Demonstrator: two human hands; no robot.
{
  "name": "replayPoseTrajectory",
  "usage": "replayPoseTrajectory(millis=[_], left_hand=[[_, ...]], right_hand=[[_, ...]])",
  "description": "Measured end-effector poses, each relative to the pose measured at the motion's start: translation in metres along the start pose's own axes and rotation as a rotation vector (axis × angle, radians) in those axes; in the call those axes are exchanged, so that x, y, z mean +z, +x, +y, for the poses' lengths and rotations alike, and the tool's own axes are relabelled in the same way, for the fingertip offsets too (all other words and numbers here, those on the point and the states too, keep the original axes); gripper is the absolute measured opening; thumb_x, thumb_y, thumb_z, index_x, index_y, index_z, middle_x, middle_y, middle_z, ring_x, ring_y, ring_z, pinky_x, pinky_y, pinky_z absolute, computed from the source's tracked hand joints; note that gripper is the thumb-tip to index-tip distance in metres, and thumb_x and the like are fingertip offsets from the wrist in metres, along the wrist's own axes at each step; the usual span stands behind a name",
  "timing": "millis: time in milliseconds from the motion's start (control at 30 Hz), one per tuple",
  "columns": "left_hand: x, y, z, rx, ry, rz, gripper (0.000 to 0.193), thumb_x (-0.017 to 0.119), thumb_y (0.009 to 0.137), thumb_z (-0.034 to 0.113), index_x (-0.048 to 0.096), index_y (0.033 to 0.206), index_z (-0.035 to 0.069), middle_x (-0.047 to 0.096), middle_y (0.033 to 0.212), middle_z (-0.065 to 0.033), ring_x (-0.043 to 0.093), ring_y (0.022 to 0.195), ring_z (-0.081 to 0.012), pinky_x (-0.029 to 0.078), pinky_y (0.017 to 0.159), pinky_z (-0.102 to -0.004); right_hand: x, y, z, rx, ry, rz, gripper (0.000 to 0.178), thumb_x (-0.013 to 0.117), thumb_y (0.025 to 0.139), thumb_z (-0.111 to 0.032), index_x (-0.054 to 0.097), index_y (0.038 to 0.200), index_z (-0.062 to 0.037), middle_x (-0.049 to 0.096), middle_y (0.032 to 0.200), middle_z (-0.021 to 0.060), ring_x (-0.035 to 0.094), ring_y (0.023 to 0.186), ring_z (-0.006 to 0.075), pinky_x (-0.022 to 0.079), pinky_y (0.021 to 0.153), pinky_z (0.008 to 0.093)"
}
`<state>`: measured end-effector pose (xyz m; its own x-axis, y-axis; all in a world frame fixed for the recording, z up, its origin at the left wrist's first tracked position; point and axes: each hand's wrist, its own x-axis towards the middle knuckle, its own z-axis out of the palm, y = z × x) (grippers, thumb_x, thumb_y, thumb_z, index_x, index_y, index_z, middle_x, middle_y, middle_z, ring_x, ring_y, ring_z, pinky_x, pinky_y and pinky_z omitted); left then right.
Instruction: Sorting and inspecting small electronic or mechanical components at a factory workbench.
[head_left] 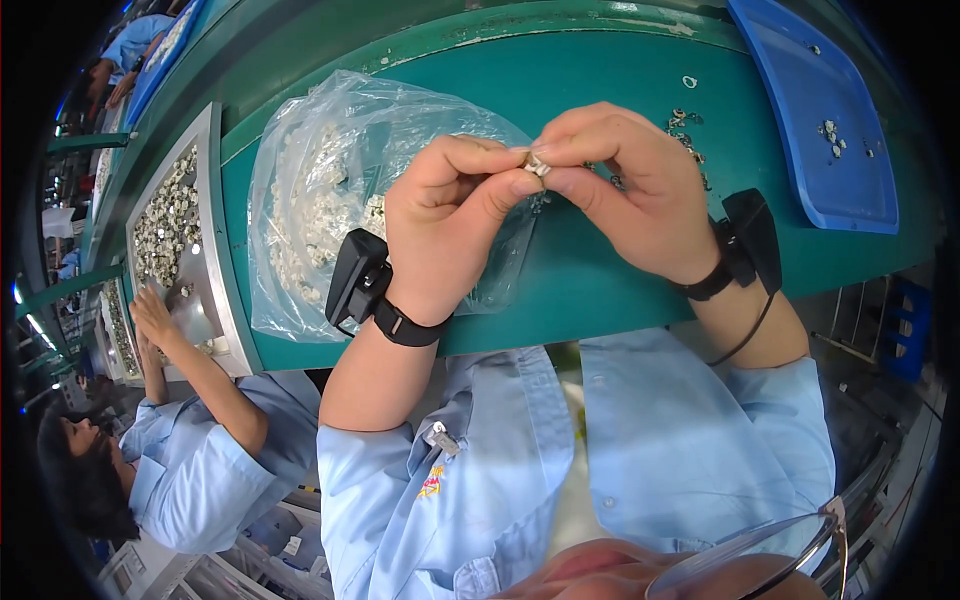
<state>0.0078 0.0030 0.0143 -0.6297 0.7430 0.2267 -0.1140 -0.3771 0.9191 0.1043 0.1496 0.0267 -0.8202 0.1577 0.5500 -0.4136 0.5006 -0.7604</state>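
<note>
Over the green bench, my left hand (450, 200) and my right hand (630, 185) meet fingertip to fingertip. Between their thumbs and forefingers they pinch a small white part (538, 165); its exact kind is too small to tell. Beneath and left of my left hand lies a clear plastic bag (300, 240) holding many small whitish parts. Past my right hand, small dark metallic pieces (685, 125) lie scattered on the bench, partly hidden by that hand. A white ring-shaped piece (690, 82) sits farther back.
A blue tray (865, 205) with a few small parts stands at the right. At the left, a co-worker's hands (150, 318) reach over a metal-rimmed tray (237, 300) heaped with small parts. The green bench (590, 310) ends in front of my body, and a raised green ledge (480, 40) borders its far side.
</note>
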Motion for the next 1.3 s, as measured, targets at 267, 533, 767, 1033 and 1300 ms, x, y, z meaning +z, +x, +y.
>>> replayPoseTrajectory(millis=[267, 533, 767, 1033, 1300], left_hand=[[0.000, -0.001, -0.001, -0.011, 0.015, -0.020, 0.013, 0.063, 0.078, -0.005, 0.057, 0.089, -0.001, 0.059, 0.089, -0.0081, 0.058, 0.083, -0.0121, 0.048, 0.073, -0.0219], [0.002, -0.002, -0.002, 0.006, 0.090, -0.033, 0.013, 0.062, 0.078, -0.005, 0.057, 0.089, -0.001, 0.059, 0.089, -0.0072, 0.057, 0.082, -0.0115, 0.048, 0.073, -0.0217], [0.002, -0.001, -0.005, -0.046, 0.016, -0.019, 0.013, 0.062, 0.078, -0.004, 0.056, 0.089, -0.001, 0.058, 0.088, -0.0061, 0.057, 0.082, -0.0107, 0.047, 0.073, -0.0213], [0.005, -0.002, -0.003, 0.011, 0.060, -0.020, 0.012, 0.062, 0.078, -0.005, 0.057, 0.088, -0.001, 0.059, 0.088, -0.0076, 0.057, 0.081, -0.0118, 0.047, 0.073, -0.0216], [0.006, -0.004, -0.003, 0.062, 0.105, -0.009, 0.012, 0.062, 0.077, -0.007, 0.057, 0.087, -0.001, 0.059, 0.088, -0.0091, 0.058, 0.079, -0.0135, 0.048, 0.071, -0.0226]], right_hand=[[-0.002, 0.000, -0.001, -0.003, -0.036, 0.082, 0.020, 0.065, 0.071, 0.002, 0.058, 0.089, -0.0048, 0.060, 0.089, 0.0086, 0.058, 0.081, 0.0184, 0.047, 0.069, 0.0272], [0.000, -0.001, -0.004, -0.022, -0.115, 0.049, 0.014, 0.062, 0.076, 0.000, 0.057, 0.089, -0.0036, 0.060, 0.091, 0.0102, 0.059, 0.085, 0.0208, 0.048, 0.072, 0.0290], [0.001, -0.005, -0.001, 0.120, 0.092, 0.059, 0.011, 0.059, 0.080, 0.001, 0.057, 0.091, -0.0019, 0.061, 0.093, 0.0112, 0.060, 0.086, 0.0202, 0.049, 0.074, 0.0276], [-0.001, -0.004, 0.001, 0.022, 0.090, 0.037, 0.015, 0.063, 0.078, 0.001, 0.057, 0.092, -0.0010, 0.060, 0.092, 0.0113, 0.059, 0.085, 0.0186, 0.049, 0.073, 0.0264], [-0.001, -0.008, 0.007, 0.176, 0.289, 0.033, 0.021, 0.067, 0.074, 0.000, 0.059, 0.094, -0.0019, 0.060, 0.092, 0.0107, 0.059, 0.084, 0.0191, 0.048, 0.071, 0.0263]])
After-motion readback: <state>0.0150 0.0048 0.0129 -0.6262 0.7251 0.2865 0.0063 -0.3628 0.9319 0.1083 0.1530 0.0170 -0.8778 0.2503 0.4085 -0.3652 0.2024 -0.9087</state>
